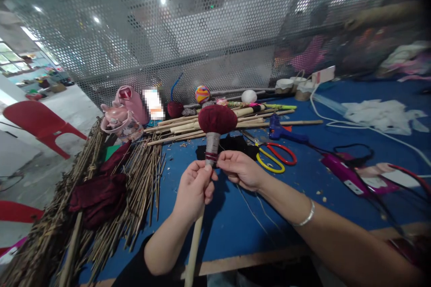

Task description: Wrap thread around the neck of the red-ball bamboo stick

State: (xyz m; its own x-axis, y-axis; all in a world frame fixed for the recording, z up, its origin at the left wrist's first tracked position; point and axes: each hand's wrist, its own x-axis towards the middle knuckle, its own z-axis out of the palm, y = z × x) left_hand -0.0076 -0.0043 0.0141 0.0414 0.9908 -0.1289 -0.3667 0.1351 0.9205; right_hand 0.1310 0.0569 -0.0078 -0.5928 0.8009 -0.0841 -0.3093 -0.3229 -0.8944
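A mallet with a round dark red cloth head (217, 119) stands nearly upright between my hands. Grey thread wrapping (212, 142) covers its neck, with some dark red turns near the bottom, and a pale wooden stick (194, 251) runs down toward me. My left hand (195, 186) is closed round the stick just under the wrapping, thumb pressed on the lower edge. At the right side of the neck, my right hand (240, 169) pinches with its fingertips; a thin grey thread (247, 206) trails below it. The exact hold of those fingertips is partly hidden.
Scissors (272, 158) with yellow and red handles and a blue glue gun (286, 132) lie to the right. A purple power strip (341, 175) is farther right. Bundled twigs (141, 184) and dark red cloth (99, 197) lie left; wooden sticks (182, 128) lie behind the mallet.
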